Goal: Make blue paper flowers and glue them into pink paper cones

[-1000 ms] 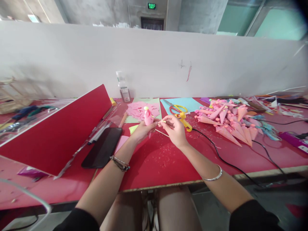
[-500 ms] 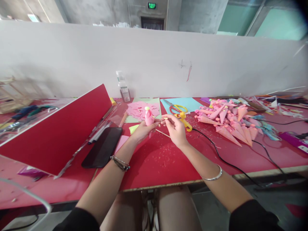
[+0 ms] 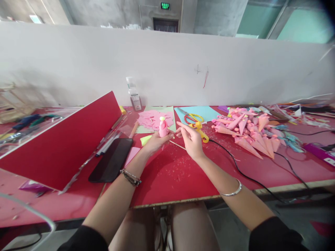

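The left hand [image 3: 154, 144] grips a pale-tipped pink paper piece [image 3: 163, 130]; the right hand [image 3: 193, 142] is just beside it, forefinger extended, though whether it pinches anything is hard to tell. A yellow corded tool [image 3: 200, 131] and heaped pink cones [image 3: 252, 131] lie to the right.

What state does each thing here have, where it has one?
Small pink paper piece: held roughly upright.
Left hand: closed around it.
Right hand: index finger extended.
Black rectangular phone: flat, screen dark.
Metal scissors with red and yellow handles: lying, blade opening unclear.
Yellow plastic glue gun: lying, cord attached.
Green exit sign: lit.
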`<state>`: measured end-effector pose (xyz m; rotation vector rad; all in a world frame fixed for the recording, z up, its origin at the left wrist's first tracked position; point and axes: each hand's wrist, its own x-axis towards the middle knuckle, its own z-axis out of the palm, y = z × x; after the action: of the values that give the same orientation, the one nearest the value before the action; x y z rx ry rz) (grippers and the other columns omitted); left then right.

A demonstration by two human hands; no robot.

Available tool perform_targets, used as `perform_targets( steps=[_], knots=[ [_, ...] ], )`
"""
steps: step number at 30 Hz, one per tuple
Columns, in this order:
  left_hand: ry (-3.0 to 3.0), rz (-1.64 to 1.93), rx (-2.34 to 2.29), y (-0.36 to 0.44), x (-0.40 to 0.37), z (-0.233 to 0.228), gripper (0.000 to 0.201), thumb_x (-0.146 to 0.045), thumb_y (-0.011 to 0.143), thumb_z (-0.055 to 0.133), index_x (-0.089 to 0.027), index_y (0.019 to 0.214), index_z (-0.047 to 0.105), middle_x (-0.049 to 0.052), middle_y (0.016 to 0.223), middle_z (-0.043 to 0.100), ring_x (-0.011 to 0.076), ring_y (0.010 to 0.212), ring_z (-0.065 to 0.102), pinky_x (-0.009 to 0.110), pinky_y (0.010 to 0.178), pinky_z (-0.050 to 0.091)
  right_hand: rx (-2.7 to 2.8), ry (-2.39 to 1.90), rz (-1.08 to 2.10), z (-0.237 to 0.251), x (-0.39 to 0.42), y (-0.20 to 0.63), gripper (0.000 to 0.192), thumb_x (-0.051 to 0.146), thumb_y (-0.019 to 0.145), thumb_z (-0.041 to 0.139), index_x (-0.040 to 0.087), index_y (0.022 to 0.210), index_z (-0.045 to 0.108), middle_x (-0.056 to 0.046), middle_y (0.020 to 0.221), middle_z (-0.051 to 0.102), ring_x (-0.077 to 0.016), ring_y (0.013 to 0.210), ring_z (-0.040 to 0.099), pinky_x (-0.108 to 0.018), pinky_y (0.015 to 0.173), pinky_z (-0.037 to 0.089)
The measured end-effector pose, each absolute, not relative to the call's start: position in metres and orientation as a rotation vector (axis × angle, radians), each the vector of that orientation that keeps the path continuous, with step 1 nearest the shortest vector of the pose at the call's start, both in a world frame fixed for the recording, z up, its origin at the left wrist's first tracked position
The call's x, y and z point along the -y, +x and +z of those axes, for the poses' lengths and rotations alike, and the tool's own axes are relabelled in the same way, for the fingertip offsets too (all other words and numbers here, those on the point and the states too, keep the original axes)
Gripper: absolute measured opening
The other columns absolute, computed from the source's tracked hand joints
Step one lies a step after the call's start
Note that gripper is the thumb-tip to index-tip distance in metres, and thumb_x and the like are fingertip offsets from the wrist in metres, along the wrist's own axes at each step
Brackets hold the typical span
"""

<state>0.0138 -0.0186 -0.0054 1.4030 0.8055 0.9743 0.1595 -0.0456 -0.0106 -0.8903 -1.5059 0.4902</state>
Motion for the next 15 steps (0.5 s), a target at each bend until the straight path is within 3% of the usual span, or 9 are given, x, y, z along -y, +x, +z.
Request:
perform_targets(
  steps=[6, 12, 15],
  knots=[
    [1.385, 0.969, -0.876, 0.0147, 0.0219, -0.0023, 0.023, -0.032, 0.069, 0.062, -0.012, 0.081, 0.060, -0.003, 0.051, 0.041, 0.0067, 0.050, 0.034, 0.024, 0.050, 0.026, 1.564, -0.935, 0.371, -0.0064, 0.0488, 0.1593, 0.022, 0.028, 0.083, 0.044, 0.021, 0.090, 0.064, -0.003, 0.075, 0.060, -0.0130, 0.069, 0.056, -0.026, 0.065, 0.047],
    [1.388, 0.988, -0.827, 0.0134, 0.0190, -0.0066, 0.028, -0.033, 0.068, 0.063, -0.011, 0.086, 0.063, 0.002, 0.063, 0.052, 0.0082, 0.055, 0.039, 0.025, 0.054, 0.030, 1.496, -0.889, 0.499, -0.0090, 0.0467, 0.1579, 0.026, 0.026, 0.084, 0.042, 0.021, 0.104, 0.057, -0.003, 0.080, 0.062, -0.0119, 0.069, 0.060, -0.027, 0.067, 0.050],
    [1.429, 0.956, -0.839, 0.0126, 0.0173, -0.0079, 0.031, -0.033, 0.068, 0.063, -0.011, 0.091, 0.063, 0.003, 0.065, 0.053, 0.0090, 0.057, 0.040, 0.024, 0.055, 0.031, 1.474, -0.884, 0.556, -0.0090, 0.0477, 0.1577, 0.024, 0.030, 0.085, 0.040, 0.020, 0.094, 0.060, -0.001, 0.069, 0.061, -0.0105, 0.060, 0.058, -0.024, 0.061, 0.050]
  ],
)
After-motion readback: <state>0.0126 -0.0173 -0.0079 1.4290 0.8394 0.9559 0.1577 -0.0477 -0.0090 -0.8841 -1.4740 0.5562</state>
